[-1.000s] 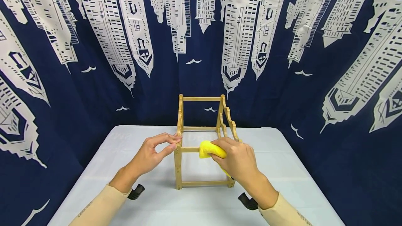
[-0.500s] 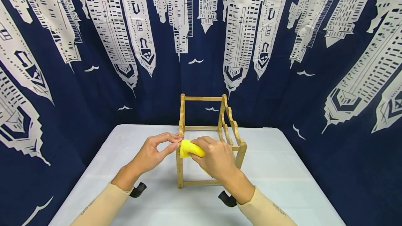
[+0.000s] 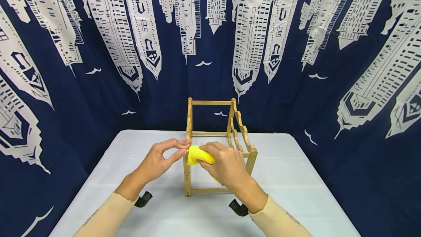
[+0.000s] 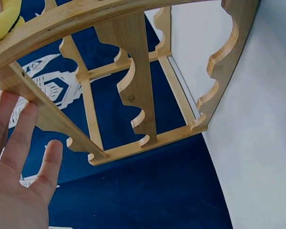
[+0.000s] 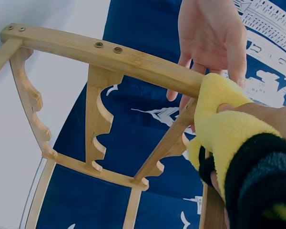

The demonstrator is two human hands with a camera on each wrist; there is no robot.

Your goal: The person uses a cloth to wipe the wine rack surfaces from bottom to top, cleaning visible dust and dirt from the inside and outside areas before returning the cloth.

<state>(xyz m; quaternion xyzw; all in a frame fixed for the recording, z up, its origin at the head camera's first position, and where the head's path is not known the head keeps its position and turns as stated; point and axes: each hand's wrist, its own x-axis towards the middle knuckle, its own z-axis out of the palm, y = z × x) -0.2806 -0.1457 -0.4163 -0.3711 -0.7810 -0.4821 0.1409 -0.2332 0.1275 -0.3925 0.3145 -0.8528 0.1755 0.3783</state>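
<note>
A wooden wine rack (image 3: 211,102) with scalloped slats (image 4: 142,86) stands on the white-covered table. My left hand (image 3: 164,158) holds the rack's near left corner at the top, thumb on one side and fingers on the other; in the left wrist view several fingers stretch along the side slat. In my right hand (image 3: 227,164) is a folded yellow cloth (image 3: 198,155), pressed on the left end of the near top rail, right beside the left fingertips. The right wrist view shows the cloth (image 5: 214,107) wrapped over that rail, its black edging bunched under the hand. Some right fingers are hidden.
The pale tablecloth (image 3: 286,178) spreads around the rack on both sides. Behind hangs a dark blue curtain (image 3: 210,83) printed with white buildings. A black wrist mount (image 3: 143,199) sits below the left wrist, another black mount (image 3: 238,207) below the right.
Over the first half second the right hand slid the yellow cloth left along the near top rail to the left corner. It has hardly moved since. The left hand stays in place.
</note>
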